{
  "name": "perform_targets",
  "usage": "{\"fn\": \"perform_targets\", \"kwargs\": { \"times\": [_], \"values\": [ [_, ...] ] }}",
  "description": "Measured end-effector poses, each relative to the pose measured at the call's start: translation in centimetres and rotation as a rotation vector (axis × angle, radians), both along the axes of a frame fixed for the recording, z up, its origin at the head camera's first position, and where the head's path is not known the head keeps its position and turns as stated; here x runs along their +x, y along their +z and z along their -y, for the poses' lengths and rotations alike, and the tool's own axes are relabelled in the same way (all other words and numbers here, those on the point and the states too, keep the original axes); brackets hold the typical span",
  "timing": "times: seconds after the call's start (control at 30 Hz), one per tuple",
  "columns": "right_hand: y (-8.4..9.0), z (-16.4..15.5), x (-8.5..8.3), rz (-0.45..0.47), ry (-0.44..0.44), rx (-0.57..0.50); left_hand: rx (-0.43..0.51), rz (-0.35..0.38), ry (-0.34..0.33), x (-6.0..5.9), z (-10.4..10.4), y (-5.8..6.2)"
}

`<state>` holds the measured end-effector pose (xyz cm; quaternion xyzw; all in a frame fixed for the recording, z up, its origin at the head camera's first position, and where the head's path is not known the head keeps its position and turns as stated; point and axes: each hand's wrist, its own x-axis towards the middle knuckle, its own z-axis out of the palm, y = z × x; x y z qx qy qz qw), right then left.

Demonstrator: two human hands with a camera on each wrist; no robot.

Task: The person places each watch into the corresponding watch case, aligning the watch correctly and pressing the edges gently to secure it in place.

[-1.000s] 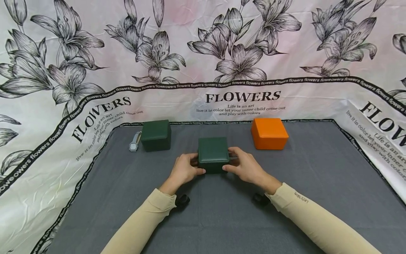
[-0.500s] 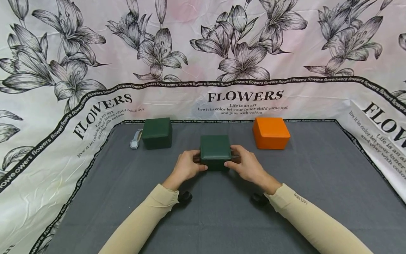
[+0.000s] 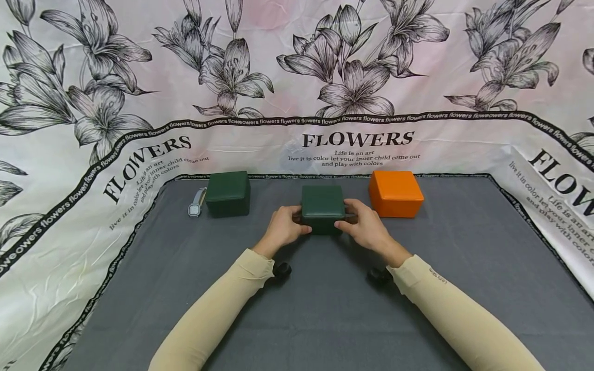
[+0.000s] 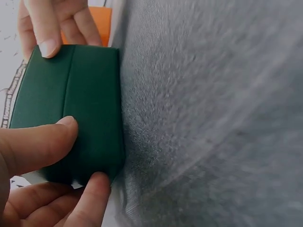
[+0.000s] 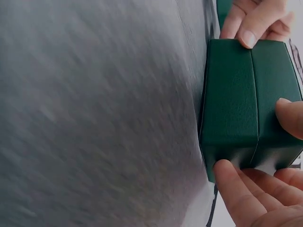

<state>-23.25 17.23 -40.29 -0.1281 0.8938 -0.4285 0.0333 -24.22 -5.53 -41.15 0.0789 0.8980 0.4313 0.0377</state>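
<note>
Between both hands is a lidded green box (image 3: 322, 208), in the middle of the table toward the back. My left hand (image 3: 284, 226) grips its left side, thumb on the front face and fingers along the side. On the right side my right hand (image 3: 368, 226) holds it the same way. The left wrist view has the box (image 4: 92, 94) closed, a seam running across its front below the lid. From the right wrist camera the box (image 5: 232, 104) appears at or just over the cloth; I cannot tell if it touches.
A second green box (image 3: 227, 194) stands at the back left, with a pale-strapped wristwatch (image 3: 197, 203) lying beside it. An orange box (image 3: 396, 194) stands at the back right, close to my right hand. Grey cloth (image 3: 315, 319) covers the table; a flowered sheet (image 3: 260, 149) hangs behind.
Both hands have moved the green box away from me toward the back, and a little to the right. The other boxes and the wristwatch stay where they were.
</note>
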Motion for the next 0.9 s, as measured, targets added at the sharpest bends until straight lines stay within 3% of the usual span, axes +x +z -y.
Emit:
{"fn": "perform_targets", "kwargs": {
  "times": [0.37,0.9],
  "values": [
    [-0.1,0.4,-3.1,0.027,-0.026,-0.026,0.033,0.021,0.010,-2.9,0.3,0.0],
    [-0.3,0.9,-5.4,0.037,-0.032,-0.072,0.058,0.052,0.031,-5.6,0.2,-0.2]
  ]
}}
